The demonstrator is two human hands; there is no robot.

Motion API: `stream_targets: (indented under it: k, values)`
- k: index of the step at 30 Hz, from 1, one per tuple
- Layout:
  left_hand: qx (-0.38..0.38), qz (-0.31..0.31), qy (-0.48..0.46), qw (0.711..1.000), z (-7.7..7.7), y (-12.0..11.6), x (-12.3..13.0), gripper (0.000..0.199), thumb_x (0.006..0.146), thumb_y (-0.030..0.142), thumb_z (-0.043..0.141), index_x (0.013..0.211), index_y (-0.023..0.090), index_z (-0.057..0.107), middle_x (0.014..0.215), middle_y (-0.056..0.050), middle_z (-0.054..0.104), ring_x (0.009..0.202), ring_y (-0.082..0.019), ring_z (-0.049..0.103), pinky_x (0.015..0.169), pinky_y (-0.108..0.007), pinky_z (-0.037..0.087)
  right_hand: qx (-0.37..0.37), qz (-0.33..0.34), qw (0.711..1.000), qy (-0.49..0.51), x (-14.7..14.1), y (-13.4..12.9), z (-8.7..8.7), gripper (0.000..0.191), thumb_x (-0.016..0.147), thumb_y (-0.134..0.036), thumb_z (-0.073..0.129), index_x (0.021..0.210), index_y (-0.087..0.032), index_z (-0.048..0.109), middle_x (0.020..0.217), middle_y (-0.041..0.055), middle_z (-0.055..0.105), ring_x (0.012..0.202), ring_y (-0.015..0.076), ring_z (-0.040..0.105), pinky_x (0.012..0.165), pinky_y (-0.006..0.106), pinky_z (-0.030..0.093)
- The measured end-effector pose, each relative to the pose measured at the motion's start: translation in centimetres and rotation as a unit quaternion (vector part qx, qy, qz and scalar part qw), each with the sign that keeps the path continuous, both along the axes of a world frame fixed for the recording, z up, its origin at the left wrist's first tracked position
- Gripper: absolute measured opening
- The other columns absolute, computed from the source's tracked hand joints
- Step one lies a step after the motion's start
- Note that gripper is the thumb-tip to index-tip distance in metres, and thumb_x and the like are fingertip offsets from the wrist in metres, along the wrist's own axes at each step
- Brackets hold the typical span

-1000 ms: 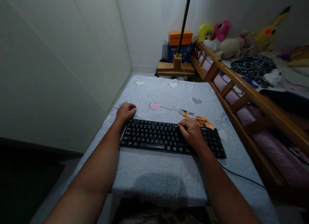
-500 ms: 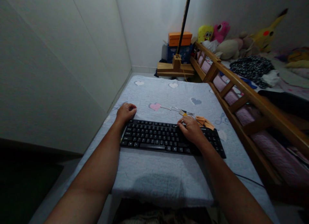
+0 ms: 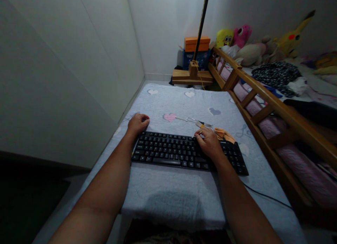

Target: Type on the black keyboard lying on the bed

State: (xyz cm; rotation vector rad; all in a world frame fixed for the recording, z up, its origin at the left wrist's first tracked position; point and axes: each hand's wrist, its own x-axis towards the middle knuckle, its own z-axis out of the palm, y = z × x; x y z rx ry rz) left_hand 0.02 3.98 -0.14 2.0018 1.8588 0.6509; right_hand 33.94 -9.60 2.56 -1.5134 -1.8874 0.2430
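A black keyboard (image 3: pixel 168 151) lies on the cloth-covered table in front of me. My right hand (image 3: pixel 207 140) is over its right part, thumb and fingers pinched together. Something small and whitish shows at the fingertips, too small to name. At the keyboard's far left corner, my left hand (image 3: pixel 138 124) rests with its fingers curled in and nothing visible in them. Beyond my right hand lie a thin metal tool (image 3: pixel 193 119), a brush-like tool with a yellow part (image 3: pixel 200 125) and a folded orange cloth (image 3: pixel 223 134).
Light blue cloth with heart prints (image 3: pixel 168 182) covers the table. A wooden bed rail (image 3: pixel 259 91) runs along the right, with plush toys (image 3: pixel 225 37) behind it. Past the far edge stand a wooden post base (image 3: pixel 193 75) and an orange box (image 3: pixel 197 44). A black cable (image 3: pixel 265 195) trails right.
My right forearm has swung slightly left, showing more of the cable, while the pinched fingers stay over nearly the same keys. My left hand keeps its place. The view has shifted a little.
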Motion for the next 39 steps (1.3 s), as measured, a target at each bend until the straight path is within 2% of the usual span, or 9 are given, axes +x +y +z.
stream_targets:
  k: [9, 17, 39]
  values:
    - [0.002, 0.006, 0.005, 1.0, 0.26, -0.03, 0.2, 0.027, 0.08, 0.033, 0.061, 0.098, 0.02, 0.076, 0.101, -0.007, 0.065, 0.09, -0.021, 0.061, 0.089, -0.034, 0.05, 0.007, 0.004, 1.0, 0.009, -0.1, -0.41, 0.16, 0.018, 0.089, -0.023, 0.054, 0.074, -0.022, 0.063, 0.084, 0.009, 0.071, 0.087, 0.0265, 0.064, 0.086, 0.043, 0.048]
    - [0.001, 0.004, 0.008, 1.0, 0.51, -0.17, 0.24, 0.025, 0.081, 0.032, 0.061, 0.097, 0.02, 0.076, 0.101, -0.008, 0.065, 0.092, -0.022, 0.062, 0.089, -0.035, 0.05, -0.001, 0.013, 1.0, -0.005, -0.37, -0.77, 0.68, 0.016, 0.087, -0.019, 0.054, 0.072, -0.022, 0.061, 0.08, 0.0068, 0.069, 0.084, 0.0244, 0.063, 0.082, 0.039, 0.048]
    - [0.002, -0.005, 0.008, 1.0, 0.51, -0.24, 0.17, 0.029, 0.081, 0.034, 0.059, 0.099, 0.019, 0.076, 0.102, -0.008, 0.065, 0.093, -0.021, 0.063, 0.089, -0.033, 0.049, 0.005, -0.002, 1.0, 0.017, -0.16, -0.63, 0.23, 0.018, 0.089, -0.024, 0.054, 0.075, -0.022, 0.064, 0.085, 0.0087, 0.071, 0.087, 0.0263, 0.063, 0.086, 0.042, 0.048]
